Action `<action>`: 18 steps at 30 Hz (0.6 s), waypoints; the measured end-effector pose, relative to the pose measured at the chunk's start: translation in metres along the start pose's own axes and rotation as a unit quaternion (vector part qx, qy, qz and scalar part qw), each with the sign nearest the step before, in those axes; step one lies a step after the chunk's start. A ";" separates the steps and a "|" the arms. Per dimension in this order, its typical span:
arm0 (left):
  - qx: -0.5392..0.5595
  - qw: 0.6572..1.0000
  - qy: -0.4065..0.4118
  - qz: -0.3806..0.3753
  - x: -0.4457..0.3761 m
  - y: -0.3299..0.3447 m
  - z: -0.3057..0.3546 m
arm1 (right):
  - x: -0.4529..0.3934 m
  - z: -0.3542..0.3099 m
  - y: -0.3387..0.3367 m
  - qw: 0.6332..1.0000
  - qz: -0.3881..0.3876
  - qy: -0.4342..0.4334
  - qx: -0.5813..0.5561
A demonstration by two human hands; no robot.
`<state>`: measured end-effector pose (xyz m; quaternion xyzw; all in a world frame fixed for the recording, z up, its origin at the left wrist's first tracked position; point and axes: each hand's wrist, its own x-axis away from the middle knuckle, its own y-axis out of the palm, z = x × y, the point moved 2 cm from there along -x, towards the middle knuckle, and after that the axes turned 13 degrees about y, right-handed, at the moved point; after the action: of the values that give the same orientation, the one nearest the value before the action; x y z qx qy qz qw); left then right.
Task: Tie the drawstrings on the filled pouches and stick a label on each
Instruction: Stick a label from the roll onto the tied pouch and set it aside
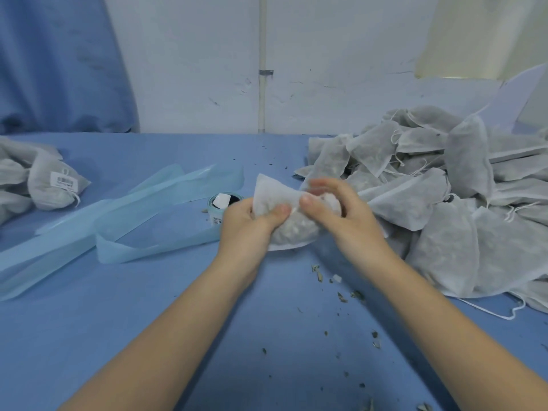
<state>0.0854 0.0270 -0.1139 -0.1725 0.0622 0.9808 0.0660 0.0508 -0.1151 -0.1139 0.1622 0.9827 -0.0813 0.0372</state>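
Observation:
A filled white fabric pouch [277, 193] is held just above the blue table [148, 307] at the centre. My left hand [252, 223] grips its left side, thumb pressed on the fabric. My right hand [335, 212] grips the pouch from the right, its fingers curled over the top and thumb pinching near the neck. A label roll [221, 207] stands just left of my left hand. Whether the drawstring is pulled cannot be seen.
A large heap of filled pouches [444, 203] with loose strings covers the right side. Labelled pouches [56, 185] lie at the far left. Long strips of pale blue backing paper [133, 221] sprawl across the left half. Dried herb crumbs [341, 295] dot the cloth.

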 end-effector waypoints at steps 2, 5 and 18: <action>-0.024 0.998 0.021 0.060 -0.010 -0.011 0.006 | -0.011 0.000 0.012 0.993 -0.022 0.080 -0.083; -0.003 0.988 0.022 0.153 -0.030 -0.035 0.016 | -0.026 0.005 0.033 0.982 -0.056 0.158 -0.088; -0.119 0.966 0.027 0.229 -0.062 -0.088 0.002 | -0.060 0.015 0.103 0.968 -0.092 0.001 0.234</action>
<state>0.1555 0.1068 -0.0993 -0.1868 -0.0151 0.9651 -0.1830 0.1415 -0.0399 -0.1376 0.0758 0.9470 -0.3118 -0.0108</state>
